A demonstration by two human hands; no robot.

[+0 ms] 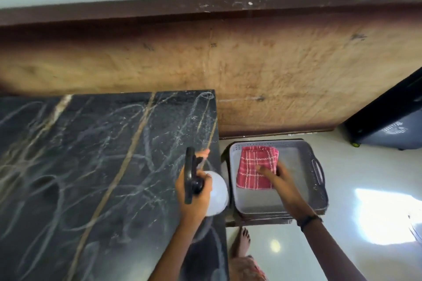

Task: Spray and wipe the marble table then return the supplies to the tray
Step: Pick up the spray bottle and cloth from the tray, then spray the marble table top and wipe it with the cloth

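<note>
Presently, in the head view, the black marble table (91, 166) fills the lower left of the frame, its surface veined in white and tan. At its right edge, lower centre, the left hand (194, 191) grips the black trigger head of a spray bottle (215, 193), fingers curled around the neck; the bottle's white body sits over the table's edge.

Just right of the table, a grey plastic tray (306, 166) with a handle cut-out on its right side rests on a low dark stand. A folded red checked cloth (255, 166) lies in the tray's upper left part. The right hand (277, 177) holds the cloth at its lower right corner, with the thumb on top of the fabric; the other fingers are hidden behind the hand. A dark band circles the right wrist.

A bare foot (241, 242) stands on the pale glossy floor (342, 246) below the tray. A brown wooden panel (251, 64) runs across the middle of the frame, and a dark appliance (388, 121) occupies the right edge.
</note>
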